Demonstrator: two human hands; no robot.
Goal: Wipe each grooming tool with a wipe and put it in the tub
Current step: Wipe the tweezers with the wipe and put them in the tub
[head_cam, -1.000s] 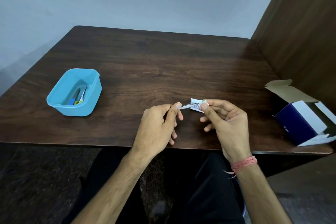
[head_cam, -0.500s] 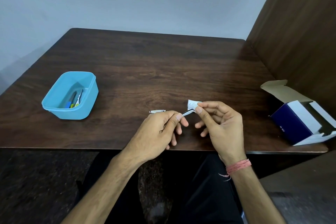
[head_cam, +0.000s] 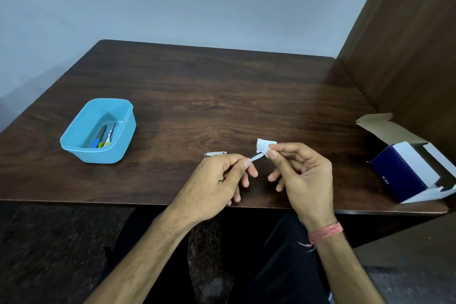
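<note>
Print covers the small white wipe (head_cam: 263, 147) pinched in my right hand (head_cam: 299, 173), though the lines are too fine to read. My left hand (head_cam: 217, 177) pinches a thin metal tool (head_cam: 256, 156) whose tip meets the wipe, lower centre of the frame. Just left of it a nail clipper (head_cam: 215, 153) lies flat on the worktop (head_cam: 222, 96). At middle left the blue tub (head_cam: 98, 131) holds a few tools (head_cam: 104, 137) with blue and yellow handles, well apart from my hands. At the right edge sits an open navy and white box (head_cam: 409, 170) with small pale lettering I cannot make out. Bare wood stretches between tub and hands and toward the far edge; the near edge runs under my wrists.
</note>
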